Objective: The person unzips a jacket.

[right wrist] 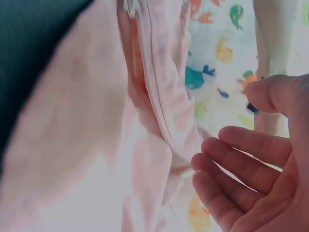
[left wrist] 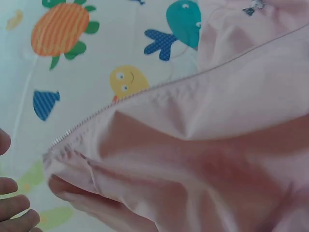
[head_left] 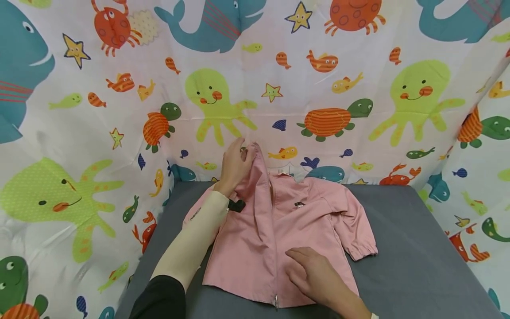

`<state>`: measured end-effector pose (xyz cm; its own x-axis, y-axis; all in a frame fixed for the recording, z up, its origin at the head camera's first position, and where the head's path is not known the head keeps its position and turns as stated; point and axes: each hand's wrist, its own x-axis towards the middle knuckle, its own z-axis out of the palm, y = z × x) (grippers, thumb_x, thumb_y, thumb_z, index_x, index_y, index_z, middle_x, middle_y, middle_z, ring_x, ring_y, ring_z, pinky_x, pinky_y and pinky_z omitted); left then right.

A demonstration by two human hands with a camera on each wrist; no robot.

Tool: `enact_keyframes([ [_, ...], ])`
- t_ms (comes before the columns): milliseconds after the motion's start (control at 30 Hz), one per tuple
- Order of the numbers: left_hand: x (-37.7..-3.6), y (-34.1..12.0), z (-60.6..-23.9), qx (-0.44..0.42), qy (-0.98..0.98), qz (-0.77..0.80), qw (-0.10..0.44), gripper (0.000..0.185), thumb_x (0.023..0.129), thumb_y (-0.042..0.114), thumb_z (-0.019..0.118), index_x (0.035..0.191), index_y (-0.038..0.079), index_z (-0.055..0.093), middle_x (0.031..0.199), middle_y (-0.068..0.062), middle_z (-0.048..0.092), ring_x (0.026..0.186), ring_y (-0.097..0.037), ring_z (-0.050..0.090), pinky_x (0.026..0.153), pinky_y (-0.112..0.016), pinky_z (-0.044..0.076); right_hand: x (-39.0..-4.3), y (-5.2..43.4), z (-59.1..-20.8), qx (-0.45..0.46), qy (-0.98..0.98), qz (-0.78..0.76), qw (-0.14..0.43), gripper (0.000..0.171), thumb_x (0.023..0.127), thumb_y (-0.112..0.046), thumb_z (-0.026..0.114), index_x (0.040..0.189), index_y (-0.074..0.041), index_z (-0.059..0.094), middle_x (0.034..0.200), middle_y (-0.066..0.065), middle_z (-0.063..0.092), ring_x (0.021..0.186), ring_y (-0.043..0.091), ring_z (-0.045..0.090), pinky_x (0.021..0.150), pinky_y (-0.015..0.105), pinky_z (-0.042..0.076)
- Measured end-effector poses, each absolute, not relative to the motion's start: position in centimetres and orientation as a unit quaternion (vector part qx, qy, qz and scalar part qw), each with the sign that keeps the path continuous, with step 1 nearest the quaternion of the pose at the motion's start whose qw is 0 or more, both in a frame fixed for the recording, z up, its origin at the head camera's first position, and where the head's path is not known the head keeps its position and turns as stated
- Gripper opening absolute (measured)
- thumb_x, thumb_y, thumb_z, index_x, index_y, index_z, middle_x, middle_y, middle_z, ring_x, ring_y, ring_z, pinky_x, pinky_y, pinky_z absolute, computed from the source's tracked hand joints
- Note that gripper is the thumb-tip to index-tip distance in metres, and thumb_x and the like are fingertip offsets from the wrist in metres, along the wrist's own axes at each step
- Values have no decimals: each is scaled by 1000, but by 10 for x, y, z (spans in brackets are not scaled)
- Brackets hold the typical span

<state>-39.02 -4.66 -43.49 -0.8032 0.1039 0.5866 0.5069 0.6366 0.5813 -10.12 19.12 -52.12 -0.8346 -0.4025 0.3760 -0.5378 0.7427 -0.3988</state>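
A pink jacket (head_left: 247, 261) lies front up, its zipper pull (head_left: 276, 302) at the bottom hem. One front panel stands raised near the collar, close beside my left hand (head_left: 235, 166). In the left wrist view, that hand's fingers (left wrist: 14, 207) are spread apart from the panel's corner, with a gap between them and the zipper teeth (left wrist: 130, 98). My right hand (head_left: 318, 277) hovers over the lower part of the other panel, fingers loosely bent around nothing. The right wrist view shows its fingers (right wrist: 241, 174) relaxed, with the zipper slider (right wrist: 131, 7) at the top.
The jacket rests on a dark grey table surface (head_left: 410, 257). Behind it and along both sides hangs a white curtain (head_left: 279, 66) printed with sea animals. A jacket sleeve (head_left: 356, 228) lies bent to the right. A black strap (head_left: 236, 205) sits at my left wrist.
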Motion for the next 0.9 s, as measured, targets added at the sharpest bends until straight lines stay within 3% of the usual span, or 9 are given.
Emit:
enact_keyframes([
  [167,-368,-53,-438,-210,-859,-377,276,50,104,18,69,148,-4,62,149,-22,66,138,-40,64,118,-53,50,-112,197,-513,204,-934,262,134,39,96,-23,83,132,-9,77,131,6,77,124,26,74,100,50,62],
  [233,-361,-55,-441,-226,-853,-383,273,41,102,17,69,138,-3,66,133,-24,71,122,-42,70,106,-53,57,-116,199,-512,193,-935,262,144,43,96,-25,84,134,-8,76,133,7,77,125,28,73,101,51,61],
  [300,-355,-57,-446,-240,-845,-395,268,43,102,16,69,139,-4,66,131,-26,71,116,-43,72,99,-55,60,-121,200,-513,188,-934,261,155,46,95,-27,85,135,-7,76,135,8,76,126,30,73,101,52,61],
  [400,-344,-61,-455,-258,-840,-406,252,51,103,18,69,150,-3,61,144,-26,68,125,-43,71,104,-56,58,-126,202,-514,184,-932,261,169,49,94,-31,87,136,-7,75,135,9,76,125,31,73,100,53,61],
  [467,-334,-65,-461,-268,-835,-415,243,64,104,20,70,161,-3,50,165,-22,53,144,-44,60,114,-58,52,-129,202,-515,185,-931,260,175,51,93,-32,88,136,-7,75,135,9,76,125,32,73,100,54,61],
  [500,-328,-67,-465,-268,-836,-415,239,65,104,21,70,162,-2,50,168,-20,50,148,-43,57,117,-58,50,-129,202,-516,185,-931,260,175,52,92,-32,88,136,-7,75,135,9,76,125,32,73,100,55,61],
  [600,-309,-73,-477,-269,-837,-421,224,65,105,24,70,163,2,50,168,-17,51,151,-39,54,120,-60,47,-130,202,-518,182,-933,259,170,56,91,-34,89,137,-6,74,135,10,76,126,33,72,101,55,60],
  [700,-289,-78,-490,-263,-842,-419,217,64,104,24,72,160,-1,53,159,-22,60,148,-38,58,119,-59,48,-130,200,-520,176,-935,263,158,59,90,-34,91,139,-6,73,136,11,75,126,34,72,102,56,60],
  [900,-251,-83,-519,-272,-841,-419,206,62,101,17,76,156,-4,56,156,-25,61,147,-37,59,116,-57,51,-128,195,-527,168,-938,271,135,64,89,-35,92,141,-6,72,139,12,74,128,34,72,102,55,60],
])
